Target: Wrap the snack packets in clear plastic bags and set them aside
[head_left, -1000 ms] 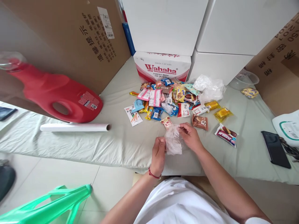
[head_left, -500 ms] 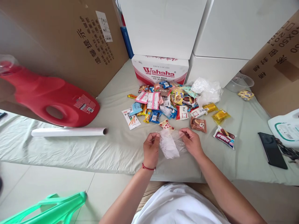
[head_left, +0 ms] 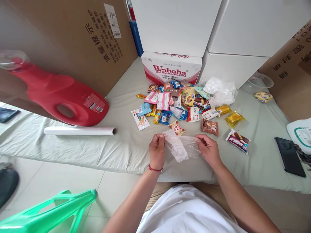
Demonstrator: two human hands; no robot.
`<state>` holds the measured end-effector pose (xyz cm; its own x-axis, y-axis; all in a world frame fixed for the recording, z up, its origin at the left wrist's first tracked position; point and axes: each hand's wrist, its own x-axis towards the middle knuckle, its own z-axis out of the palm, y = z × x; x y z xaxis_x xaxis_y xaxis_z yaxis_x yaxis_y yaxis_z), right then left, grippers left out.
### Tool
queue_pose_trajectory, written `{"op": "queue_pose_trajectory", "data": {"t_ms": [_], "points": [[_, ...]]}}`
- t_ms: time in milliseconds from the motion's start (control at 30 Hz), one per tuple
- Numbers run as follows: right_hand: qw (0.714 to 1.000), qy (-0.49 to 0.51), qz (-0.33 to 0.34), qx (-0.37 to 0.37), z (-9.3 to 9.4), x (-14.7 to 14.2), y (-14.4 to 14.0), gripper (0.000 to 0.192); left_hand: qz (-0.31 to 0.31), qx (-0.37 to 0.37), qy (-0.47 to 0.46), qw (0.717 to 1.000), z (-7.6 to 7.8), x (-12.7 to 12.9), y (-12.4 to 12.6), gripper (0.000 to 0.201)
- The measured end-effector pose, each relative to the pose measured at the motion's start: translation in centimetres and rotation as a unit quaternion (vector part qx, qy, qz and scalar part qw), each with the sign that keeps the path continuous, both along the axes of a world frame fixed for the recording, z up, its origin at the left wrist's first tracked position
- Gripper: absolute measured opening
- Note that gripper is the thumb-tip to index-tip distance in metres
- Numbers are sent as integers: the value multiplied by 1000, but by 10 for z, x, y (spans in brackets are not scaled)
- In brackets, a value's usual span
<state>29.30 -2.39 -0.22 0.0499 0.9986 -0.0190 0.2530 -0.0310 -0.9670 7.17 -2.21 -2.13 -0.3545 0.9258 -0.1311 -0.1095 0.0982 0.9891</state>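
Observation:
My left hand and my right hand each pinch one side of a thin clear plastic bag, stretched open between them just above the pale cloth-covered surface. A red cord circles my left wrist. Right beyond the bag lies a pile of small snack packets. Closest to my hands are a red-and-cream packet and a brown one.
A red jug lies on its side at left, with a white roll in front of it. Cardboard and white boxes and a Wahaha carton stand behind. A crumpled clear bag, a black phone and a green plastic frame are also near.
My hands have moved apart, pulling the bunched plastic bag wide open between them. The view has shifted slightly.

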Motion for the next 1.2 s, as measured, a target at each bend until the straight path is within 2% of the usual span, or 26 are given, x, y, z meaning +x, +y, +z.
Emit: {"op": "queue_pose_trajectory", "data": {"t_ms": [167,333,400,500,633,733,867,933,1000,1067,1133,1200], "points": [[1000,-16,10,24,1,19,-3,25,-60,-7,-63,996,4,-5,-4,34],[998,-29,17,47,-6,32,-7,22,-80,-34,-101,991,9,1,-7,39],[997,-39,18,62,-9,36,-8,21,-81,-17,-78,993,11,3,-8,38],[997,-39,23,65,-10,43,-7,19,-89,15,7,996,14,2,-11,35],[997,-44,18,65,-4,53,-2,18,-124,-1,87,988,17,-10,-12,31],[998,-37,-15,46,2,63,4,22,-89,-22,59,994,16,-18,-9,31],[998,18,-53,-9,5,65,8,30,-17,-56,-83,995,15,-18,0,34],[996,58,-55,-42,4,59,7,33,12,-73,-118,990,14,-15,5,34],[992,92,-59,-69,3,54,5,35,44,-73,-74,994,13,-15,9,31],[988,106,-75,-85,0,52,1,37,53,-63,32,996,10,-20,12,28],[988,86,-82,-94,-6,58,-2,39,20,-53,139,989,7,-29,14,27],[993,14,-60,-96,-11,69,-4,39,-31,-55,208,976,5,-39,15,26]]}}
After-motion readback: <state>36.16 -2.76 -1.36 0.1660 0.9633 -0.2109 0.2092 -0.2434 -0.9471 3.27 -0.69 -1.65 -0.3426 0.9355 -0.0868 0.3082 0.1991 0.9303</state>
